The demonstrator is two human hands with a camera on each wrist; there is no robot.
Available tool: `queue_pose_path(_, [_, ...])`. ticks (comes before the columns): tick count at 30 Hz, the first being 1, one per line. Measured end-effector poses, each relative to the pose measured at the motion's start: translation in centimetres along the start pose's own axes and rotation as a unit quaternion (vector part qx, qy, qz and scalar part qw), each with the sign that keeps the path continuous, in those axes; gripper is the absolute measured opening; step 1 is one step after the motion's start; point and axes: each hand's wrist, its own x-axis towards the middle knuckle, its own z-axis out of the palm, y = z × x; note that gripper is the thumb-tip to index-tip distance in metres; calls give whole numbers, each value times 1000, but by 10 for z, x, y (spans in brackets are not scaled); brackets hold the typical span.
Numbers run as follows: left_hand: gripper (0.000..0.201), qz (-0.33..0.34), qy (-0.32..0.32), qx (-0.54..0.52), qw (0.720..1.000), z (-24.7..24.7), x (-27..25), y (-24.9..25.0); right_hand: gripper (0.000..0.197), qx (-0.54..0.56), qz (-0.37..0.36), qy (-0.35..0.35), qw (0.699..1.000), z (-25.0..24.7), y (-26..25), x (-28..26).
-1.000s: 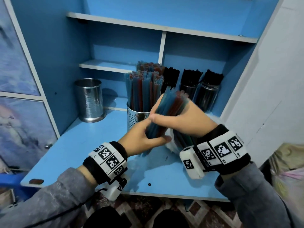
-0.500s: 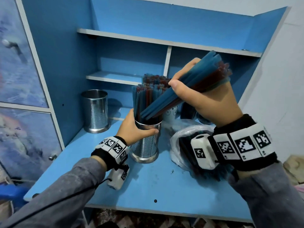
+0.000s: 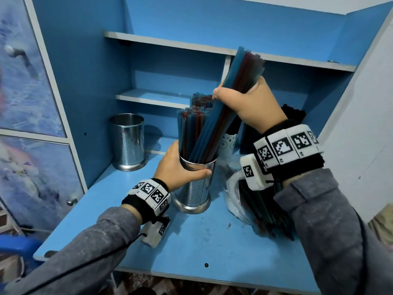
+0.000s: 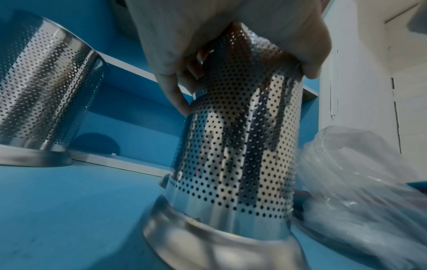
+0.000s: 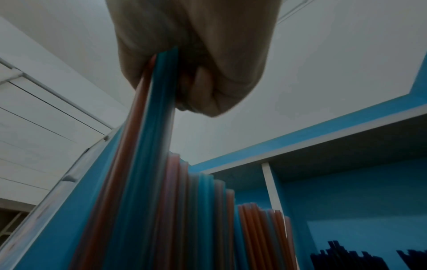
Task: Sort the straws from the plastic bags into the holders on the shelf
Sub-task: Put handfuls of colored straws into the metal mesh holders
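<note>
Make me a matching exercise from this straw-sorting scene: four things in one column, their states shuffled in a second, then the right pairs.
Things:
1. left hand
2. right hand
3. far-left holder
4. plastic bag

States:
A. lies on the shelf, straws still inside
B. grips a bundle of blue and red straws
C. stands with no straws showing
D. steadies the holder being filled

Pairs: 1-D, 2-B, 3-C, 4-A

Right hand gripping blue and red straws, blue shelf behind
</note>
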Motion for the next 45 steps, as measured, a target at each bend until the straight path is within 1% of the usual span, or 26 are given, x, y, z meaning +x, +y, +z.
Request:
queue_pose_path(3, [99, 7, 1, -1, 1000, 1, 1, -1, 28, -27, 32, -19, 999, 10, 9, 14])
queue_pose_path(6, [99, 19, 0, 2, 1000, 1, 1, -2, 37, -89, 65, -65, 992, 23, 19, 18])
queue_pose_path(10, [98, 27, 0, 8, 1000, 0, 0, -1, 30, -76, 46, -58, 994, 29, 28, 12])
queue_pose_path(15, [99, 28, 3, -8, 1000, 1, 0, -2, 32, -85, 28, -44, 995, 30, 31, 6])
queue_pose_path(16, [99, 28, 1, -10, 1000, 1, 1, -3, 37, -87, 23, -37, 995, 31, 31, 3])
queue_pose_path(19, [98, 30, 1, -8, 1000, 1, 1, -3, 69, -69, -18, 14, 997, 33, 30, -5])
queue_pose_path(20, [97, 32, 1, -6, 999, 1, 0, -3, 76, -64, -39, 37, 997, 34, 28, -8])
queue_pose_path(21, [95, 33, 2, -3, 999, 1, 0, -3, 79, -63, -65, 57, 994, 34, 25, -9])
queue_pose_path(23, [94, 36, 3, -1, 999, 0, -1, -2, 74, -78, -131, 74, 986, 34, 16, -9])
queue_pose_path(25, [94, 38, 2, -1, 999, 0, -2, -2, 64, -111, -186, 66, 974, 34, 7, -5])
queue_pose_path(27, [95, 39, 2, 1, 999, 0, -1, -2, 51, -150, -220, 49, 963, 35, 2, -2])
queue_pose_path(29, [96, 38, 5, 4, 999, 1, -1, -3, 44, -176, -225, 39, 958, 37, 3, -4])
queue_pose_path(33, [98, 40, 6, 0, 999, 2, -1, -3, 42, -188, -232, 60, 953, 37, 14, -14])
queue_pose_path(37, [96, 35, 7, -4, 999, 1, -1, -4, 37, -206, -224, 1, 953, 43, 30, -29])
queue_pose_path(39, [92, 34, 12, 1, 999, 1, -2, -3, 36, -207, -213, -12, 955, 45, 40, -39])
queue_pose_path(42, [89, 34, 14, -1, 999, 1, -3, -1, 35, -246, -221, -10, 944, 47, 48, -48])
queue_pose_path(45, [92, 37, 14, -9, 999, 2, -2, -1, 32, -260, -235, -1, 936, 49, 46, -51])
